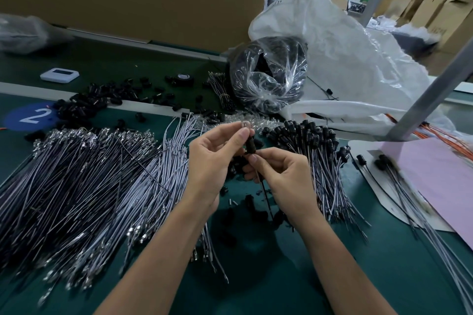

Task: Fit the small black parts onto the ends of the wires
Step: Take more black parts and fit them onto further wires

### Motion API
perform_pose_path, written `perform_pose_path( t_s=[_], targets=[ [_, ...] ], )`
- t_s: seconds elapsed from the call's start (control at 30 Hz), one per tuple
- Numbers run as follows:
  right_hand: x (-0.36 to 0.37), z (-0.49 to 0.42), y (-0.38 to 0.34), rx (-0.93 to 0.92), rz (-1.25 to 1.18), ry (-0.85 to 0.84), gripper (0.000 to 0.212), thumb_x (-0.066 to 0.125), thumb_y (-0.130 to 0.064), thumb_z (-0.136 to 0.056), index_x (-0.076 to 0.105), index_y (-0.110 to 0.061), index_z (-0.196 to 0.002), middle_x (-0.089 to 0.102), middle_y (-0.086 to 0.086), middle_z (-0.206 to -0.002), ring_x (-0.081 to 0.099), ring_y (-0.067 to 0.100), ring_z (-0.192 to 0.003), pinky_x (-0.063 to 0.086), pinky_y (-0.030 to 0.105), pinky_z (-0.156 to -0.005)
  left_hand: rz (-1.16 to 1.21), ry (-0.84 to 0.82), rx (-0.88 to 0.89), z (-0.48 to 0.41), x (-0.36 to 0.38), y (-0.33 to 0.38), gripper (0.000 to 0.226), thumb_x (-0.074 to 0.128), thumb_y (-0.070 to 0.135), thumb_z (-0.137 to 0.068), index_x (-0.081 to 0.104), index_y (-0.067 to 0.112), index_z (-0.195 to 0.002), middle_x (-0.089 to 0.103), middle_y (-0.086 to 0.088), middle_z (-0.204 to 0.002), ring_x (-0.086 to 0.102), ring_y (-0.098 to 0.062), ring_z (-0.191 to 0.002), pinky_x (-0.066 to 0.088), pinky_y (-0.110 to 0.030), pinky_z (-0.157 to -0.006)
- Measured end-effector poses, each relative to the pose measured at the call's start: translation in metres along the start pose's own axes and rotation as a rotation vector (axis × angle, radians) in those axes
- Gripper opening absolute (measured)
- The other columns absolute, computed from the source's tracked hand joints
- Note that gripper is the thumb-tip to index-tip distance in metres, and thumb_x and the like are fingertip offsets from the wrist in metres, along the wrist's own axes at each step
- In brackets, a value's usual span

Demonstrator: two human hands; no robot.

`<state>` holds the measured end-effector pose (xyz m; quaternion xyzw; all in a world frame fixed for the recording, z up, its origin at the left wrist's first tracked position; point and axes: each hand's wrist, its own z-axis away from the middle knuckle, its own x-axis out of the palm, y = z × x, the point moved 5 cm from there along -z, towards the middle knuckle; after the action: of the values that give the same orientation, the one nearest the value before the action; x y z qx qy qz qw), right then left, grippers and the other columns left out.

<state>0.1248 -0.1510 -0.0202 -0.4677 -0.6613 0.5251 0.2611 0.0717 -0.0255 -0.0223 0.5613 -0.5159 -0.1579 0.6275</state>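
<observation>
A small black part [249,144] is held above the tabletop [256,276], clamped in the fingers [225,132] of the left hand [212,158]. A wire [265,197] just below it is pinched by the right hand [284,176]. On the left, bare wires [89,174] are heaped.

Light even and diffuse, from overhead; moderately bright. Soft shadow pools on the dark green table mat [256,276]. White glare streaks on the crinkled clear plastic bag [271,79]. Edges bow, wide-angle; the grey wire bundle [51,199] smears lower left. Distant brown cardboard cartons [448,15] soft.
</observation>
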Motion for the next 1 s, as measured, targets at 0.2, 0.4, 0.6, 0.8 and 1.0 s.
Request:
perform_pose_path(
  t_s=[0.2, 0.4, 0.6, 0.8, 1.0],
  targets=[
    [0.0002, 0.0009, -0.0014, -0.014, 0.006, 0.002, 0.009, 0.071, -0.005, -0.086, 0.074, -0.013, -0.084, 0.076, 0.003, -0.075, 0.074, 0.018, -0.069, 0.057, 0.022, -0.067, 0.035, 0.059, 0.014, -0.0005, -0.0042, 0.0014, 0.021, 0.073, 0.023, -0.075, 0.078, 0.014, -0.093, 0.076, -0.010, -0.095, 0.070, -0.019, -0.089, 0.055, -0.028, -0.081],
    [0.0004, 0.0018, -0.0043, -0.044, 0.022, 0.012, 0.016, 0.071, -0.003, -0.086, 0.074, -0.018, -0.082, 0.076, -0.001, -0.075, 0.074, 0.014, -0.070, 0.056, 0.019, -0.067, 0.020, 0.075, 0.008, -0.0010, -0.0048, -0.0003, 0.016, 0.071, 0.016, -0.081, 0.075, 0.010, -0.095, 0.077, -0.010, -0.091, 0.072, -0.016, -0.085, 0.056, -0.022, -0.075],
    [0.0016, 0.0023, -0.0011, -0.007, -0.007, -0.010, 0.009, 0.070, -0.006, -0.086, 0.074, -0.014, -0.085, 0.076, 0.004, -0.075, 0.074, 0.020, -0.072, 0.059, 0.027, -0.069, 0.048, 0.043, 0.018, -0.0007, -0.0046, 0.0032, 0.019, 0.078, 0.027, -0.066, 0.075, 0.017, -0.083, 0.077, -0.011, -0.090, 0.072, -0.016, -0.084, 0.055, -0.023, -0.075],
    [0.0024, 0.0020, -0.0038, -0.019, -0.024, -0.014, 0.015, 0.070, -0.004, -0.087, 0.074, -0.019, -0.083, 0.076, 0.003, -0.075, 0.074, 0.021, -0.071, 0.058, 0.025, -0.067, 0.116, 0.031, 0.011, -0.0021, -0.0061, 0.0049, 0.023, 0.084, 0.026, -0.057, 0.077, 0.018, -0.077, 0.076, -0.010, -0.087, 0.072, -0.019, -0.085, 0.055, -0.025, -0.076],
    [0.0018, 0.0028, -0.0051, -0.024, -0.012, -0.022, 0.016, 0.070, -0.005, -0.087, 0.074, -0.020, -0.084, 0.076, 0.004, -0.076, 0.074, 0.022, -0.071, 0.059, 0.027, -0.067, 0.109, -0.014, 0.001, -0.0028, -0.0051, 0.0071, 0.025, 0.083, 0.025, -0.056, 0.081, 0.018, -0.080, 0.077, -0.006, -0.086, 0.073, -0.014, -0.086, 0.055, -0.020, -0.074]
  ],
)
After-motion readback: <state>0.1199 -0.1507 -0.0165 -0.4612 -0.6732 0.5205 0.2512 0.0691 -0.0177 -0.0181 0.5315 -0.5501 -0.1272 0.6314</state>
